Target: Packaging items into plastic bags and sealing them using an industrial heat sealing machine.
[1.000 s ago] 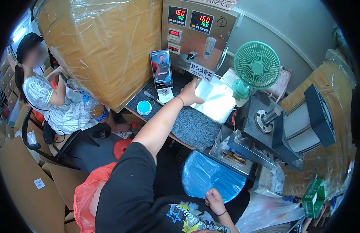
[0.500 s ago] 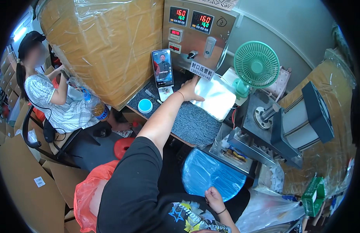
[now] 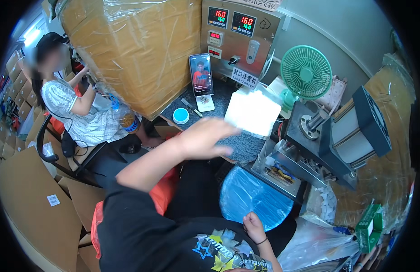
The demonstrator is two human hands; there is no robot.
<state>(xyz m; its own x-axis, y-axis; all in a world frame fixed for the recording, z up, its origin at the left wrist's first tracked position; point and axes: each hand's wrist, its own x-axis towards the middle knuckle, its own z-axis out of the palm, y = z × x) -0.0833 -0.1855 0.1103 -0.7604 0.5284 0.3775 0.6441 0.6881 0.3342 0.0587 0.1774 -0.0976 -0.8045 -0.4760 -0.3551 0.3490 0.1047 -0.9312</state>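
My left hand [image 3: 205,138] hangs over the near edge of a dark grey fleecy mat [image 3: 243,148]. Its fingers are stretched out and apart, slightly blurred, and nothing shows in them. Just beyond them lies a flat, squarish, glaring white thing [image 3: 253,113]; its kind is washed out. My right hand [image 3: 254,228] is curled into a fist by my lap, beside a round blue plastic-covered surface [image 3: 251,199]; nothing shows in it. A lit phone [image 3: 201,75] leans on a small white stand [image 3: 204,103], beside a round tub with a turquoise top [image 3: 181,116].
Behind the mat stands a steel control box [image 3: 241,50] with lit displays. A green fan [image 3: 306,72] and a metal press [image 3: 314,131] are on the right. A large taped carton [image 3: 137,54] rises at back left; beyond it a person [image 3: 65,99] sits on a chair.
My left hand has drawn back from the white thing toward me, and my elbow has bent. The white thing stays on the mat. My right fist keeps its place by my lap.
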